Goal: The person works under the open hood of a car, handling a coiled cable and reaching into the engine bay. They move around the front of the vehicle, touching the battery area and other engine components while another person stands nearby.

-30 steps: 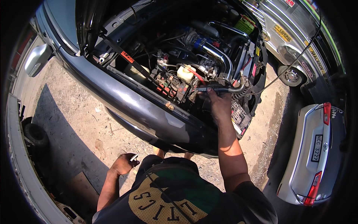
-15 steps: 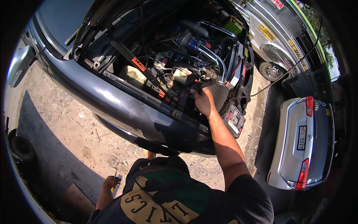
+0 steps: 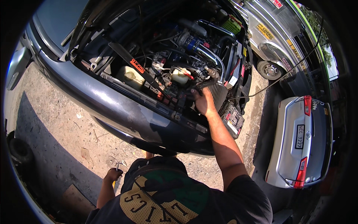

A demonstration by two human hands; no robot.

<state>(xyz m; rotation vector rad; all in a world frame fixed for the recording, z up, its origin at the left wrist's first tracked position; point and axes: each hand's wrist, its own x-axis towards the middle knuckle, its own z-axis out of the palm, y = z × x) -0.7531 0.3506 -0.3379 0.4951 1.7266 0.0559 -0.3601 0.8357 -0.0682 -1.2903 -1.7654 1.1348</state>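
L hand (image 3: 113,174) hangs low at the person's side, fingers closed round a slim tool (image 3: 118,166), metal end up, yellow bit below the fist, well apart from the dark car (image 3: 112,100). R hand (image 3: 203,101) is in the engine bay (image 3: 167,56), nr corner, just beside a ribbed grey panel (image 3: 219,93) & nr a small cream tank (image 3: 180,75); thumb side shows, but too dark there, can't tell if fingers are apart or gripping. Labelled box (image 3: 234,118) R of the forearm. Bigger white tank (image 3: 130,77) further L, beside a black bar (image 3: 125,56) w/ orange patch.
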